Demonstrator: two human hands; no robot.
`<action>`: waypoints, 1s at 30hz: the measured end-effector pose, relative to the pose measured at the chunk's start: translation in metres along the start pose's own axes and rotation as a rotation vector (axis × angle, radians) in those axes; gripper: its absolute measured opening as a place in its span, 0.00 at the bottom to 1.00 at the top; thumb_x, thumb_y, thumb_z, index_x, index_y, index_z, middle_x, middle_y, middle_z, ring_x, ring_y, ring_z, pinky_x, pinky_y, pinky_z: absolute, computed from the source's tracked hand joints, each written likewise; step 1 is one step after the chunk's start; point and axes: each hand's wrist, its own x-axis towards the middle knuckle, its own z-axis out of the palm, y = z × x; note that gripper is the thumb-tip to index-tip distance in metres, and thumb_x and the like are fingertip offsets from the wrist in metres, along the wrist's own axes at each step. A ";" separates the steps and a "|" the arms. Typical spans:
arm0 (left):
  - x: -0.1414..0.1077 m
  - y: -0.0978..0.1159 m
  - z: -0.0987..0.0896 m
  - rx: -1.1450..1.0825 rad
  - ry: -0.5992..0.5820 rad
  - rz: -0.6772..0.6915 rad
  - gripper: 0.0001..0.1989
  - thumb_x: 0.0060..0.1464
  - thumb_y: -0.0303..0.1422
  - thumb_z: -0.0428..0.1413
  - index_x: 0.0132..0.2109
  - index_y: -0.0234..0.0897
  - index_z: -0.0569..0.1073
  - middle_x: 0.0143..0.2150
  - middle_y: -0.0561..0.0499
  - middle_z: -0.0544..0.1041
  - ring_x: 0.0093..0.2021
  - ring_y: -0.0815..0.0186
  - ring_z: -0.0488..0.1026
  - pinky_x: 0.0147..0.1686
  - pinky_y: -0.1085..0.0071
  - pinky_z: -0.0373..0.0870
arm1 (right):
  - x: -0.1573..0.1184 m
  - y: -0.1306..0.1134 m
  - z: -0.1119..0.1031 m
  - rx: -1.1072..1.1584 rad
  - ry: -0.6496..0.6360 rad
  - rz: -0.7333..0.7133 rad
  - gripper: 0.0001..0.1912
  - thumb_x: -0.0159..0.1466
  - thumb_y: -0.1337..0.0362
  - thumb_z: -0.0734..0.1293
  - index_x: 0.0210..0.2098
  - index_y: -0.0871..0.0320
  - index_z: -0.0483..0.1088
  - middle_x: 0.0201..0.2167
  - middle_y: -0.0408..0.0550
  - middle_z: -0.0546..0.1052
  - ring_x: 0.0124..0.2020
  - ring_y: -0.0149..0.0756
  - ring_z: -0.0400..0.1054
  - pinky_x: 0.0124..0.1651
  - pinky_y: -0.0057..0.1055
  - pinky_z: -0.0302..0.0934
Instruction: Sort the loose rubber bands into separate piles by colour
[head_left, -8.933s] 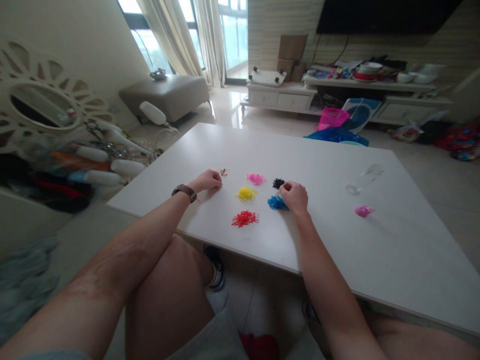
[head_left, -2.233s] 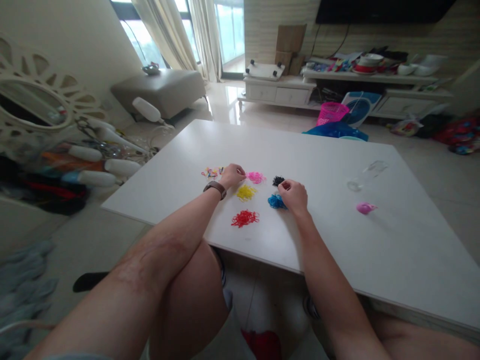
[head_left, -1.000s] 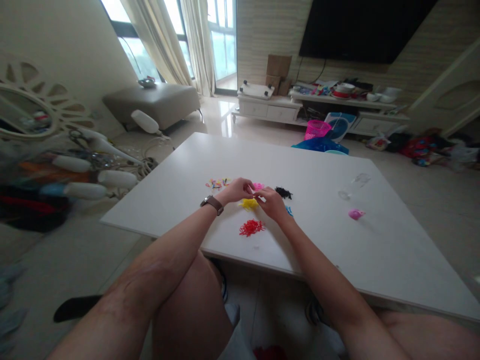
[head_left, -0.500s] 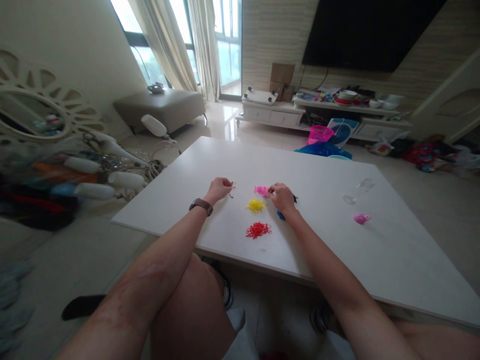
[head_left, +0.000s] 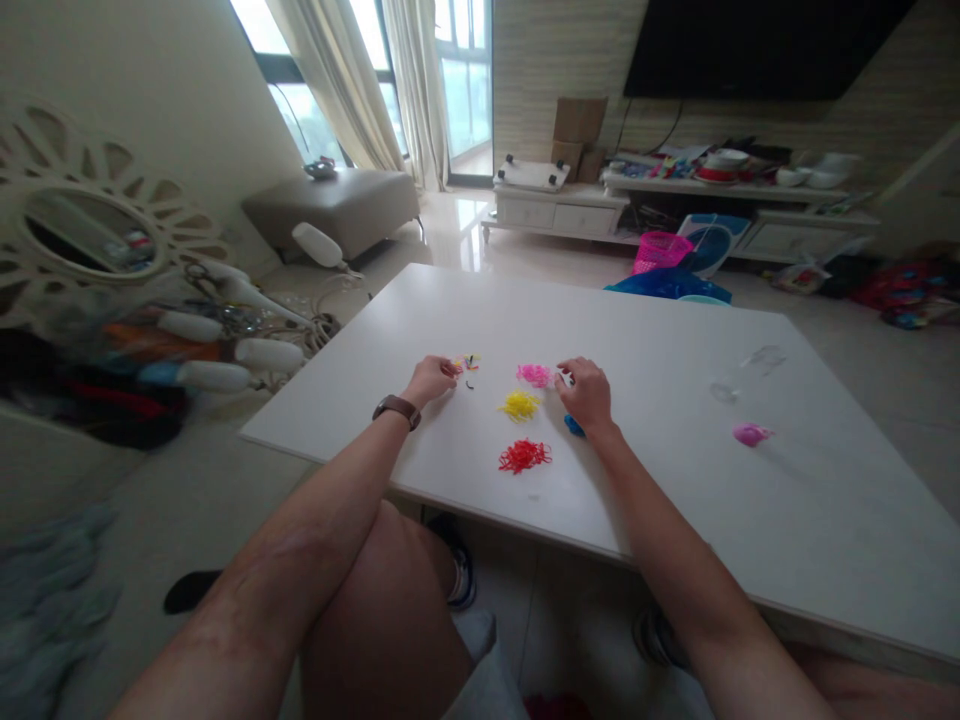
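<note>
My left hand [head_left: 433, 378], with a watch on its wrist, rests on the white table [head_left: 645, 350] with fingers curled together. Whatever its fingertips may hold is too small to make out. Just past them lies a small mixed-colour group of thin rubber-band-like strips [head_left: 469, 362]. My right hand [head_left: 588, 392] hovers right of a pink pile of strips [head_left: 534, 376], thumb and fingers apart. Something dark shows between its fingers, partly hidden. Below the pink pile are a yellow pile [head_left: 520, 405] and a red pile [head_left: 525, 456]. A blue pile [head_left: 574, 426] is partly covered by my right wrist.
On the table's right side lie a pink object [head_left: 751, 434] and a clear plastic piece [head_left: 763, 360]. Past the far edge stand a pink basket [head_left: 661, 252] and a blue plastic sheet [head_left: 660, 283]. A white lamp-like fixture [head_left: 270, 356] is left of the table.
My right hand has shifted right, off the pink pile, and its fingers have parted. My left hand has lowered beside the mixed strips. The view has turned slightly.
</note>
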 end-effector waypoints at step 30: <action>0.003 0.003 -0.002 0.060 0.033 0.050 0.07 0.44 0.28 0.63 0.34 0.34 0.80 0.32 0.47 0.81 0.34 0.63 0.76 0.36 0.71 0.70 | -0.018 0.000 -0.008 0.210 0.042 0.106 0.08 0.63 0.67 0.62 0.37 0.56 0.74 0.35 0.51 0.74 0.40 0.43 0.68 0.48 0.38 0.63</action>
